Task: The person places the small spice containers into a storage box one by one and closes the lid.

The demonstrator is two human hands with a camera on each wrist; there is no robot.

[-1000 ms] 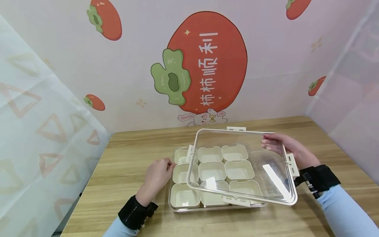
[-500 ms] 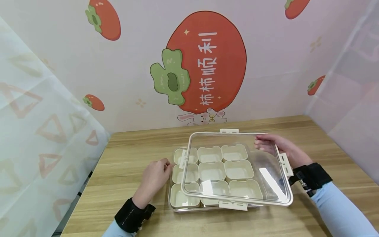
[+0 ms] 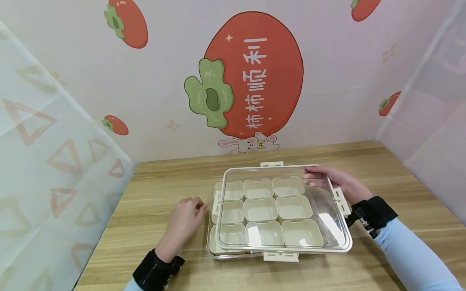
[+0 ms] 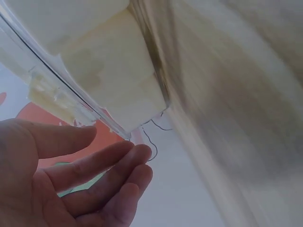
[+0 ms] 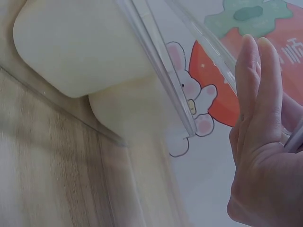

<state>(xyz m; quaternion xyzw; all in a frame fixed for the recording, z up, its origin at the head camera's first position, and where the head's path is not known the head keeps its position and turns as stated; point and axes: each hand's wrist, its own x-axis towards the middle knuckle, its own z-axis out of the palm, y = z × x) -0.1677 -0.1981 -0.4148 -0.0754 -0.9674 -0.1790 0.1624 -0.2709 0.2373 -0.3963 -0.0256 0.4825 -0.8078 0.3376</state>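
Observation:
A clear lid (image 3: 329,226) with a cream rim and clips hangs tilted over a transparent box (image 3: 233,256). Its right side is held by my right hand (image 3: 342,184), whose fingers show through the clear plastic. In the right wrist view that hand (image 5: 260,132) has long, nearly straight fingers by the lid's edge; the thumb is mostly hidden. Inside the box stand several cream cups (image 5: 85,42), in rows. Left of the box, my left hand (image 3: 183,218) holds nothing, its fingers loosely bent. The left wrist view shows this hand (image 4: 94,175) apart from the box wall.
A wood-grain table (image 3: 164,178) carries the box. Behind it rises a pale backdrop (image 3: 156,81) printed with persimmons and a rabbit. Patterned cloth (image 3: 54,182) borders the left side, and another sheet (image 3: 433,121) borders the right.
The lid has moved left and slightly down, covering more of the box, with my right hand moving along. My left hand has drawn a little away to the left.

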